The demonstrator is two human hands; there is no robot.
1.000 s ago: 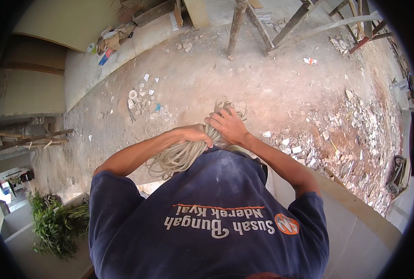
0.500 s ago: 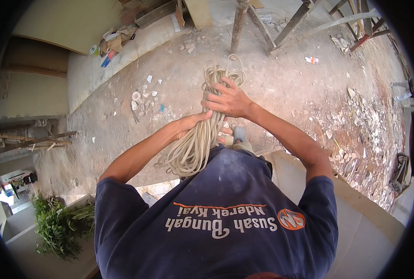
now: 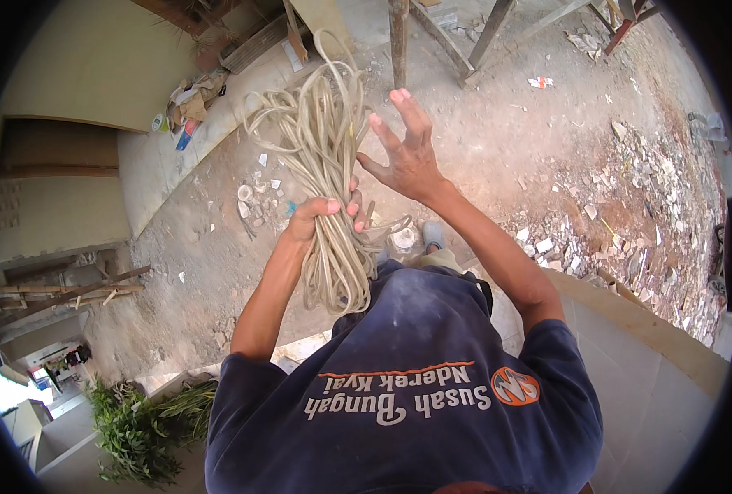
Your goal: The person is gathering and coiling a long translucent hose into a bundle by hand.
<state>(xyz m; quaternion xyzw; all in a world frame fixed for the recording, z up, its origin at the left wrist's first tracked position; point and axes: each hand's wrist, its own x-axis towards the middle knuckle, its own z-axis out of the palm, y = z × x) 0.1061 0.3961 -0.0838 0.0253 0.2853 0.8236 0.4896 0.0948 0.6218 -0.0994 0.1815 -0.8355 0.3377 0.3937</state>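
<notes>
A looped bundle of thin, pale beige hose (image 3: 312, 140) hangs in front of me, its loops fanning out above and below the middle. My left hand (image 3: 310, 216) is wrapped around its waist, thumb on the near side and fingertips showing at the right edge. To the right of the bundle, my right hand (image 3: 413, 165) is raised with its fingers spread and nothing in them. Its thumb comes close to the upper strands; whether it touches them I cannot tell. A loose end of hose sticks out to the right below my left hand.
Broken tile and rubble (image 3: 629, 198) cover the dusty floor on the right. Wooden props (image 3: 399, 45) stand at the far side. Small stones and chips (image 3: 250, 198) lie at left. Leafy green plants (image 3: 131, 428) are at lower left, beside a low wall. My shoe (image 3: 433, 235) shows below my right hand.
My right hand has let go of the bundle and opened to its right. The left hand has shifted slightly left and now grips the bundle alone, its upper loops fanned wider.
</notes>
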